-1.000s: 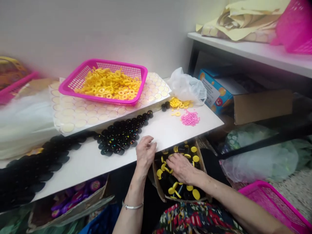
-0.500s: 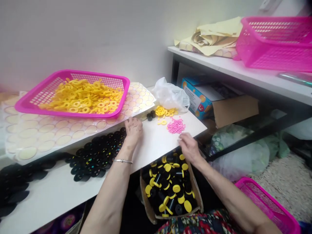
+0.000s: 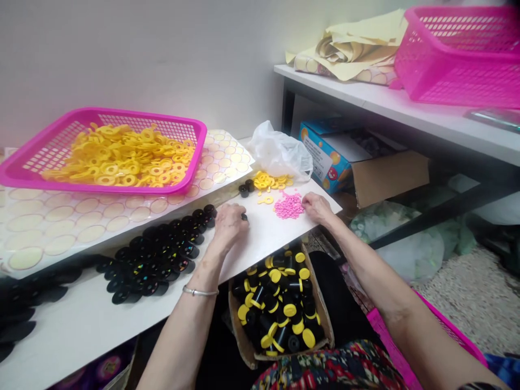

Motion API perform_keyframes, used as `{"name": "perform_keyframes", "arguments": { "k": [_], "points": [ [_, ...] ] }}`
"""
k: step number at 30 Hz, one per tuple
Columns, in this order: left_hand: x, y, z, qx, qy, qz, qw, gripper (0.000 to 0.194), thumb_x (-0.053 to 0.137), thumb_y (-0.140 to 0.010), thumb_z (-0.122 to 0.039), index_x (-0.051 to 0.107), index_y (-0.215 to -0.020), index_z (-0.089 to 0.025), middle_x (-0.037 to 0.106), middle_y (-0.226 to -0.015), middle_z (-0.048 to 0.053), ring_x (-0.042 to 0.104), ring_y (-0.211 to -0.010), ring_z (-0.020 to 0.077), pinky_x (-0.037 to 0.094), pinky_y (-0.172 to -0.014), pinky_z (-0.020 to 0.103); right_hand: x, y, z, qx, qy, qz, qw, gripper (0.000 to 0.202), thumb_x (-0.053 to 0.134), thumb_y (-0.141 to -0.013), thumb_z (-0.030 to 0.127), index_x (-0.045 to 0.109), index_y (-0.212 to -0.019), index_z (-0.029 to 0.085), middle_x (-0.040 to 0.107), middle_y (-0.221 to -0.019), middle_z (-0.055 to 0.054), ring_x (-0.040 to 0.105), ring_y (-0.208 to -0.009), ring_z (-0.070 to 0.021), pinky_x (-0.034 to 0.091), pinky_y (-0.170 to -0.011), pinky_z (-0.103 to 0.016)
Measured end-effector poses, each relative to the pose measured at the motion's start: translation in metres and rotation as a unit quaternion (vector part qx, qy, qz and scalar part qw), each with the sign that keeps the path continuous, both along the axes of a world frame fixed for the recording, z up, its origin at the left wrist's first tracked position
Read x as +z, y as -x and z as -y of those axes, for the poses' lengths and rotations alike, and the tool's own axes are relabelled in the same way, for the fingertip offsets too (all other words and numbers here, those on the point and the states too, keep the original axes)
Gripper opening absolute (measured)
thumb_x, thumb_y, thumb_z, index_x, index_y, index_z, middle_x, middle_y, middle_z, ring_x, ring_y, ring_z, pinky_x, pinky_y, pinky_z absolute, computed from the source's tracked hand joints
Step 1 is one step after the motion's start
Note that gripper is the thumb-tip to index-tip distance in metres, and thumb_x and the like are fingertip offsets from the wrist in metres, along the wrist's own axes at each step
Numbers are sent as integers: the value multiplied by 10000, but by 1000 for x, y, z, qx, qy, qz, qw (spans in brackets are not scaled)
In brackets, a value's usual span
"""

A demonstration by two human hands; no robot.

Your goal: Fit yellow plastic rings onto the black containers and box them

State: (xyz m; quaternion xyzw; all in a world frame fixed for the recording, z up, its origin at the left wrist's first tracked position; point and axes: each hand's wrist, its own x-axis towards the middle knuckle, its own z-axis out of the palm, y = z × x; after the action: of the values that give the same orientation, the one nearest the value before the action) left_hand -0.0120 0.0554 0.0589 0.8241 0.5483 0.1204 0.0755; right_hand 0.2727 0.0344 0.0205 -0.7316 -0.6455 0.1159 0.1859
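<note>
My left hand (image 3: pixel 231 223), with a bangle on its wrist, is closed over the white tabletop (image 3: pixel 260 238). A small black cylinder (image 3: pixel 244 216) shows at its fingertips. Beside it stands a dense group of black cylinders (image 3: pixel 150 262), several with glittering specks inside. My right hand (image 3: pixel 317 208) has its fingertips pinched together at the right edge of a heap of tiny pink pieces (image 3: pixel 288 207); whatever is between them is too small to make out. Behind that heap lie yellow ring-shaped pieces (image 3: pixel 270 181) and a few black parts (image 3: pixel 246 187).
A cardboard box (image 3: pixel 280 352) of black tubes with yellow caps sits below the table edge. A pink basket (image 3: pixel 195 168) of yellow rings rests on sticker sheets (image 3: pixel 101 216). A plastic bag (image 3: pixel 280 151) lies behind; a shelf (image 3: pixel 374 108) with another pink basket (image 3: pixel 439 76) is at right.
My left hand has moved away from the row of black cylinders with a black cylinder at its fingertips. My right hand has reached up to the pink heap. The view has shifted slightly.
</note>
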Motion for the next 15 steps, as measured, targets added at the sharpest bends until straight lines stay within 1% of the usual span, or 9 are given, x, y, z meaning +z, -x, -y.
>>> {"name": "perform_keyframes", "arguments": {
  "k": [4, 7, 9, 12, 15],
  "points": [
    [-21, -1, 15, 21, 1, 127, 992, 197, 575, -606, -241, 670, -772, -193, 633, -836, 48, 543, -826, 220, 421, -695, 310, 5, -2, 6, 52, -1, 44, 998, 188, 460, -815, 229, 630, -870, 172, 645, -902, -71, 551, -794, -177, 334, -637, -258],
    [-37, -1, 23, 45, -6, 230, 972, 226, 594, -612, -262, 669, -811, -185, 633, -836, 33, 561, -764, 184, 442, -684, 295, 8, -2, 10, 89, -18, 95, 991, 219, 423, -830, 209, 616, -915, 146, 633, -903, -105, 546, -778, -195, 322, -627, -271],
    [-47, -2, 27, 68, -3, 287, 955, 264, 604, -623, -278, 667, -863, -188, 637, -841, 27, 565, -745, 172, 453, -692, 294, 5, -3, 9, 105, -30, 114, 987, 224, 411, -824, 185, 611, -916, 138, 625, -866, -109, 535, -746, -198, 313, -618, -276],
    [-59, -4, 32, 97, -1, 345, 934, 334, 626, -625, -296, 662, -937, -183, 641, -865, 30, 568, -744, 170, 465, -725, 307, -3, -9, 5, 98, -70, 143, 982, 209, 411, -794, 130, 613, -848, 135, 608, -826, -105, 512, -730, -195, 300, -614, -281],
    [-67, -6, 35, 123, 6, 383, 916, 444, 648, -616, -310, 638, -1034, -161, 644, -900, 39, 579, -766, 177, 472, -764, 320, -10, -17, 4, 95, -120, 192, 969, 225, 392, -769, 80, 605, -726, 137, 584, -757, -106, 479, -711, -196, 287, -620, -295]
  ]
}}
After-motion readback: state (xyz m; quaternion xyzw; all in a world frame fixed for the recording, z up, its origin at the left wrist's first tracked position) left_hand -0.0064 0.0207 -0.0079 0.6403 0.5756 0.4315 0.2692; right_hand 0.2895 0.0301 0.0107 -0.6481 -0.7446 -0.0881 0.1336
